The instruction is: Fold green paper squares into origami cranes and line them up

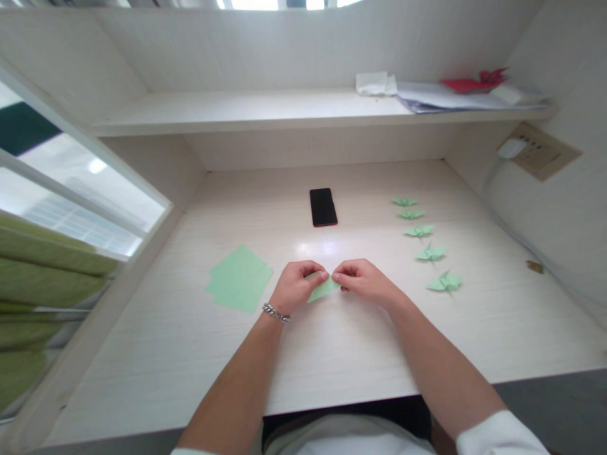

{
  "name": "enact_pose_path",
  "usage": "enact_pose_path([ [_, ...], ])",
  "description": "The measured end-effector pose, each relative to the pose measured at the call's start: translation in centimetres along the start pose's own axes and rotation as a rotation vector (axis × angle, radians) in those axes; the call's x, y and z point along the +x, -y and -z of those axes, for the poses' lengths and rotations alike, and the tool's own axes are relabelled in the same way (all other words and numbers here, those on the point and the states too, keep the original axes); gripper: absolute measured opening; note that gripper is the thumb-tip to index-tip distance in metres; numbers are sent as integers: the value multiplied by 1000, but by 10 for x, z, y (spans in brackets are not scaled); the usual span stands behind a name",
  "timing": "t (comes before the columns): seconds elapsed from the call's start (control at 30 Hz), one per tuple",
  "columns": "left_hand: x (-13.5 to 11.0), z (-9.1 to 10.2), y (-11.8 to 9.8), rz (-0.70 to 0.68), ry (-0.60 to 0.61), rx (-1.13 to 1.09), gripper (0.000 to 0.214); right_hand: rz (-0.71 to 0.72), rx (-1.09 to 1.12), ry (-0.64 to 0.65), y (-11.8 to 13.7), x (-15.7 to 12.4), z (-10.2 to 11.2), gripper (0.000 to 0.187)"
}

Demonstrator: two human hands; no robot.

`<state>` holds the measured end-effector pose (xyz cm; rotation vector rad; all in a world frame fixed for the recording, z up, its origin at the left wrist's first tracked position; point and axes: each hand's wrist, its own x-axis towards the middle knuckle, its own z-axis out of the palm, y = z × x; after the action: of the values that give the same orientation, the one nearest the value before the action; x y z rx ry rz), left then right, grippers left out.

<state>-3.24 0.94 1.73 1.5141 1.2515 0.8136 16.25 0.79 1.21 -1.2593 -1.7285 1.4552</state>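
Between my two hands is a small folded piece of green paper (323, 289), held just above or on the desk. My left hand (301, 284), with a chain bracelet at the wrist, pinches its left and upper side between thumb and fingers. At the paper's upper right corner, my right hand (359, 278) is closed in a pinch as well. The fingers cover part of the folds. A stack of green paper sheets (241, 278) lies to the left of my left hand. Several folded green paper cranes (430, 253) stand in a column off to the right.
A black phone (323, 207) lies beyond my hands on the pale desk (332, 360). Above the back runs a shelf (237, 110) with papers (441, 98) and a red folded paper (474, 83). A white cable (516, 237) hangs from the wall socket (545, 150) at right.
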Motion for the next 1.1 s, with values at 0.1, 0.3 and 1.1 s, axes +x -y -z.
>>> enact_pose_path([
  [0.1,-1,1,0,-10,13,38,16,-36,77,4,-4,0,2,24],
  [0.3,0,3,2,-37,12,80,16,-71,178,36,-10,3,3,23],
  [1.1,2,21,4,42,-140,-168,20,-27,0,-155,-6,-1,21,12],
])
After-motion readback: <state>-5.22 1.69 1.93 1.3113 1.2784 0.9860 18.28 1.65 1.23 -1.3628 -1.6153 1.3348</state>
